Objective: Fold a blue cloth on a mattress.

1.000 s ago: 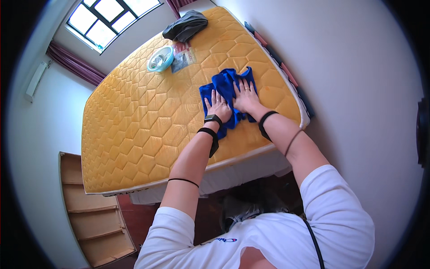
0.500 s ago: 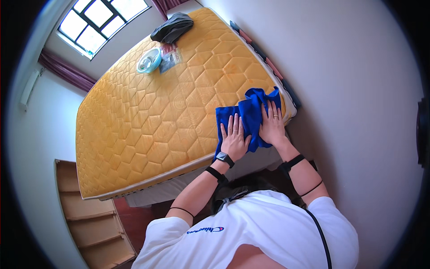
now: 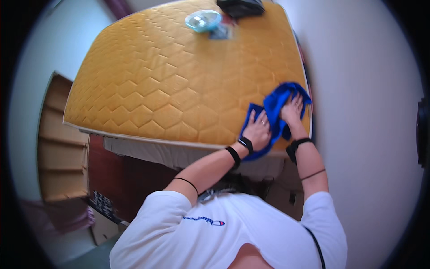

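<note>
A crumpled blue cloth (image 3: 274, 102) lies on the near right corner of a yellow quilted mattress (image 3: 179, 80). My left hand (image 3: 257, 132) rests on the cloth's near left part, its fingers stretched out and slightly apart. Farther right, my right hand (image 3: 292, 110) presses on the bunched part with fingers extended, and folds of cloth loop around it. Neither hand grips the cloth visibly. Motion blurs the picture a little.
Toward the far edge sit a light blue basin (image 3: 203, 21), a clear packet (image 3: 220, 32) and a dark bundle (image 3: 241, 7). A white wall (image 3: 358, 98) runs along the right side. Wooden shelving (image 3: 62, 143) stands at the left.
My right hand has slid the cloth's right part, which is now more bunched and twisted. My left hand stays on the cloth. The view has turned, shifting the mattress and basin in the picture.
</note>
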`<action>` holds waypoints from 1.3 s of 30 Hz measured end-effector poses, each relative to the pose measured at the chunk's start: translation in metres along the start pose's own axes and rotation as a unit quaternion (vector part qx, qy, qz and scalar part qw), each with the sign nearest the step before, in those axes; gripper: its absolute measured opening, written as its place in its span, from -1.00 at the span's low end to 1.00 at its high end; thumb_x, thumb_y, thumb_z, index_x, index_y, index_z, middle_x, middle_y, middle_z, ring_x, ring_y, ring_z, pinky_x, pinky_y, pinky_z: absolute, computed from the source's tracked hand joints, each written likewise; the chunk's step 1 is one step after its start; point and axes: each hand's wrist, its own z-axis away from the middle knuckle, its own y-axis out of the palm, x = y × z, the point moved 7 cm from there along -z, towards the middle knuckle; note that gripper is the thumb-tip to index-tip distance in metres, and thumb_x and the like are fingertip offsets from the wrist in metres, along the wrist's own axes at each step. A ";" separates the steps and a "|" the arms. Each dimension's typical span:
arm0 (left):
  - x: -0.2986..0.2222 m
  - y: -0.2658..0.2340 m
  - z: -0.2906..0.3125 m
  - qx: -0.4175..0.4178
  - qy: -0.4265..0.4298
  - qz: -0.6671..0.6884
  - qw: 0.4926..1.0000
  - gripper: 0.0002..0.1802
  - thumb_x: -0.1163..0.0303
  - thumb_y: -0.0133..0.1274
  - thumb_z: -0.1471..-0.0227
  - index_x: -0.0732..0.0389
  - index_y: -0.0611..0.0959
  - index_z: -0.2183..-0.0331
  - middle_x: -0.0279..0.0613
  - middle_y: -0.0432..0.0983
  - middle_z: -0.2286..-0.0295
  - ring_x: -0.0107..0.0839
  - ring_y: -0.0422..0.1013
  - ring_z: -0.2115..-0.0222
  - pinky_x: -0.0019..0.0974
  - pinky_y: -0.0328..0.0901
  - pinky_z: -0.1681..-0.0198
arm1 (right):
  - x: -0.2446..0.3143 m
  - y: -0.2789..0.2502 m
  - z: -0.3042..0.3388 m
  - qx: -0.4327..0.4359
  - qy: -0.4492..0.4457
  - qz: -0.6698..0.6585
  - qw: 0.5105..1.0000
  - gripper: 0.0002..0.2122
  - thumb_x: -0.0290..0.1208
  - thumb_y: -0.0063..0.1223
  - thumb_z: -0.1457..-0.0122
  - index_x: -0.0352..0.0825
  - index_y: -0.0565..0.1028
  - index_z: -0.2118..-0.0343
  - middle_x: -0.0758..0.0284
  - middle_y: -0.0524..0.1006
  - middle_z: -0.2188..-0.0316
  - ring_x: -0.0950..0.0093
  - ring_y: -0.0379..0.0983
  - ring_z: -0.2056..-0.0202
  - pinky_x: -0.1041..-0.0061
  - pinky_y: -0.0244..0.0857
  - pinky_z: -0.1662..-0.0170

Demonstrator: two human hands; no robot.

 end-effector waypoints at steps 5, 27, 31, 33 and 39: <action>0.010 0.009 -0.046 -0.066 -0.021 0.042 0.997 -0.34 0.16 -0.16 -0.23 0.41 0.40 -0.21 0.14 0.25 -0.26 -0.02 0.02 -0.37 0.29 -0.34 -0.42 | -0.002 -0.005 -0.055 0.029 0.016 -0.011 0.999 0.00 0.17 -0.12 -0.21 -0.35 -0.38 -0.46 -0.13 -0.37 -0.47 -0.10 -0.46 -0.48 -0.08 -0.45 -0.46; 0.055 -0.003 0.041 -0.186 -0.078 0.037 0.979 -0.31 0.26 -0.14 -0.14 0.35 0.35 -0.27 0.04 0.17 -0.32 -0.05 0.01 -0.39 0.05 -0.17 -0.45 | 0.036 0.038 -0.031 -0.120 -0.185 0.051 0.974 -0.18 -0.20 0.00 -0.22 -0.18 -0.14 -0.48 0.05 -0.09 -0.46 -0.08 -0.16 -0.44 -0.16 -0.05 -0.37; 0.090 -0.019 0.125 -0.204 -0.079 0.035 0.975 -0.32 0.27 -0.09 -0.10 0.26 0.40 -0.25 -0.02 0.23 -0.30 -0.13 0.07 -0.37 0.04 -0.14 -0.44 | 0.097 0.045 0.089 -0.166 -0.247 0.031 0.954 -0.21 -0.25 0.02 -0.19 -0.27 -0.06 -0.45 0.04 -0.08 -0.46 -0.10 -0.15 -0.44 -0.18 -0.07 -0.37; 0.125 -0.038 0.169 -0.227 -0.098 0.029 0.968 -0.34 0.27 -0.06 -0.08 0.19 0.45 -0.24 -0.06 0.26 -0.30 -0.17 0.09 -0.37 0.03 -0.14 -0.44 | 0.172 0.020 0.158 -0.145 -0.261 0.013 0.954 -0.26 -0.28 0.01 -0.19 -0.33 0.04 -0.41 0.02 -0.07 -0.46 -0.09 -0.19 -0.45 -0.16 -0.13 -0.40; 0.233 -0.088 0.275 -0.266 -0.200 -0.014 0.943 -0.41 0.24 -0.08 -0.13 0.20 0.52 -0.18 0.04 0.31 -0.25 -0.10 0.14 -0.33 0.05 -0.09 -0.42 | 0.339 0.009 0.242 -0.101 -0.272 -0.013 0.957 -0.38 -0.13 -0.10 -0.32 -0.45 0.20 -0.33 -0.06 -0.05 -0.44 -0.04 -0.27 -0.47 -0.05 -0.36 -0.46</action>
